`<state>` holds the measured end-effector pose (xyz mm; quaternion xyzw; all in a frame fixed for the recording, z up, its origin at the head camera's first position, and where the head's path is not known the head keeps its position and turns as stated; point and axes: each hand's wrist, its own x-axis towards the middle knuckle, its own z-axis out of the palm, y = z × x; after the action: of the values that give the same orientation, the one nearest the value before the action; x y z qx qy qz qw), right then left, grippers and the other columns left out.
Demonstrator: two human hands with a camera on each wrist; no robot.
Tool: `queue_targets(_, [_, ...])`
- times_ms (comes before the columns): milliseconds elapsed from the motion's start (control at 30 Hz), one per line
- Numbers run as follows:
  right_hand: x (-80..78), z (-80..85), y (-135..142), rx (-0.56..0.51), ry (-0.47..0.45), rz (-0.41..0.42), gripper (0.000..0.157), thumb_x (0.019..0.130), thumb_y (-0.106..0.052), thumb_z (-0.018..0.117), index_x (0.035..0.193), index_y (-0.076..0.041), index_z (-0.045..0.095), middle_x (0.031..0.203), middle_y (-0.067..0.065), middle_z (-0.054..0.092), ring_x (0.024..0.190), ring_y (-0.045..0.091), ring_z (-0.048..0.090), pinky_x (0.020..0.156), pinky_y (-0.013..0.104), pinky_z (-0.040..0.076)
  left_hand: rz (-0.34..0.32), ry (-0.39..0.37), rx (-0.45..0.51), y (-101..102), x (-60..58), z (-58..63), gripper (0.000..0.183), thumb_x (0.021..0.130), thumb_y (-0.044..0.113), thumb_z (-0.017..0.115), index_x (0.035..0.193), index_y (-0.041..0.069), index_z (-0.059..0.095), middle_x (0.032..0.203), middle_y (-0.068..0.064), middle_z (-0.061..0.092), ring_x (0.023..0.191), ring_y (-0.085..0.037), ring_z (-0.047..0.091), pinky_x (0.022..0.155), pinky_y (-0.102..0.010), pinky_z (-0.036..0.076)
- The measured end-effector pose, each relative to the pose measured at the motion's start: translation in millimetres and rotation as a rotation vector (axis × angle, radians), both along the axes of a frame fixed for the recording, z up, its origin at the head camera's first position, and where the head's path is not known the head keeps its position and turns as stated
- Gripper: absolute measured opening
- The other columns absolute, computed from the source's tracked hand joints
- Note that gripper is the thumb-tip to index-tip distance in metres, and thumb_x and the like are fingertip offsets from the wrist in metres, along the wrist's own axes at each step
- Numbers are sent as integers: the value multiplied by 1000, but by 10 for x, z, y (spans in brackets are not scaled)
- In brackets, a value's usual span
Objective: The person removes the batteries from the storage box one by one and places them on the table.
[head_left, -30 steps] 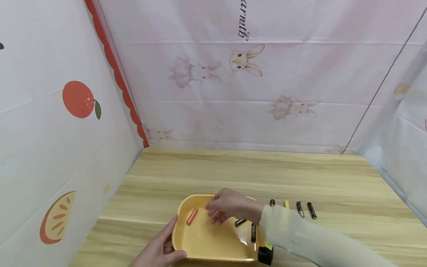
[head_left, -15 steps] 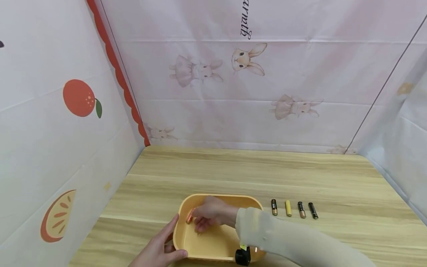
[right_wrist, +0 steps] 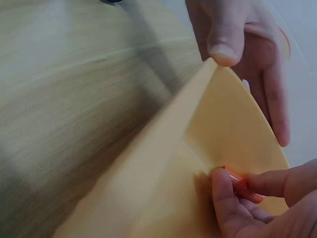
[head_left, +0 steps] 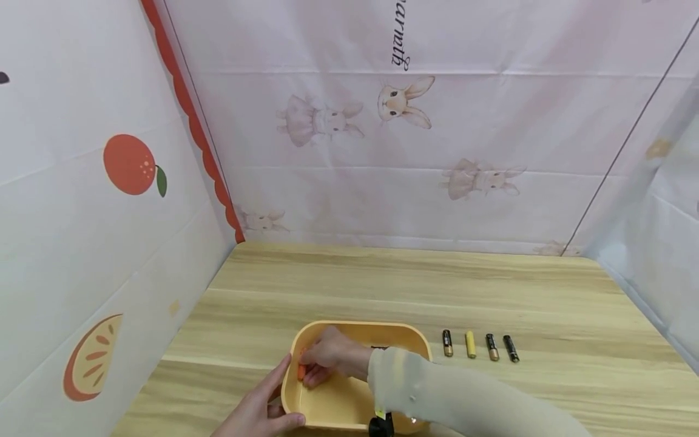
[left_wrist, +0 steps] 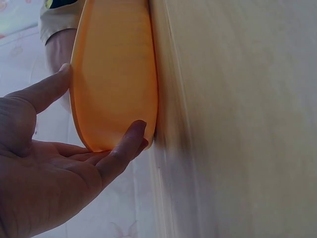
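Observation:
A yellow plastic bin (head_left: 357, 405) stands at the front of the table. My left hand (head_left: 253, 408) holds its left end; in the left wrist view the thumb touches the rim and the fingers lie against the outer wall of the bin (left_wrist: 114, 74). Inside the left end, my right hand (head_left: 329, 355) pinches an orange battery (right_wrist: 241, 186) between thumb and fingers. Part of that orange battery (head_left: 301, 371) also shows in the head view. Behind the right wrist, a dark battery (head_left: 379, 347) is partly visible in the bin. The sleeve covers much of the bin's right half.
Right of the bin, a row lies on the wooden table (head_left: 382, 279): a black battery (head_left: 448, 343), a yellow battery (head_left: 471, 344), a black-and-copper battery (head_left: 493, 347) and another black battery (head_left: 511, 348). Printed cloth walls (head_left: 349, 200) surround the table's back and sides.
My right hand has moved left and down within the bin and taken hold of the orange battery, which now stands closer to the left wall. The left hand keeps its place.

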<state>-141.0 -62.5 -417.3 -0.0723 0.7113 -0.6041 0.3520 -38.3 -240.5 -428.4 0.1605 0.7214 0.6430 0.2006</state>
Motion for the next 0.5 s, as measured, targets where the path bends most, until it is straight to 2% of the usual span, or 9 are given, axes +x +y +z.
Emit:
queue_targets(100, [-1,19,9,-11,22,29,18,97,0,68,82,10,73,76,23,73,53,16,63,50,26,59,0,10,-12,-13,5,-19,111,94,11,78,154,-16,-11,153,-52,-4,125,-60,50,94,-34,58])
queue_targets(200, [-49,68,75,-57,49,76,19,98,-3,68,86,10,73,78,21,73,57,16,64,52,25,58,-4,16,-1,-20,7,-38,110,94,8,77,153,-17,-12,151,-54,-5,123,-60,52,93,-36,59])
queue_targets(333, [-150,185,228,-150,57,94,15,100,-3,66,93,9,71,87,21,74,73,28,73,69,36,65,-5,-6,15,-12,-2,-40,110,94,7,77,153,-16,-13,150,-54,-7,124,-61,50,93,-37,59])
queue_targets(433, [-203,309,380,-223,68,116,15,102,-2,63,99,12,68,93,24,73,87,38,74,80,44,64,-1,-30,28,-2,-16,-31,111,94,9,78,155,-14,-13,151,-53,-9,125,-61,50,94,-37,59])
queue_targets(500, [-223,394,487,-258,96,138,17,103,-3,61,104,14,66,95,23,72,90,38,74,84,46,63,1,-27,31,5,-28,-26,112,94,11,78,155,-14,-12,152,-52,-10,125,-60,50,94,-37,59])
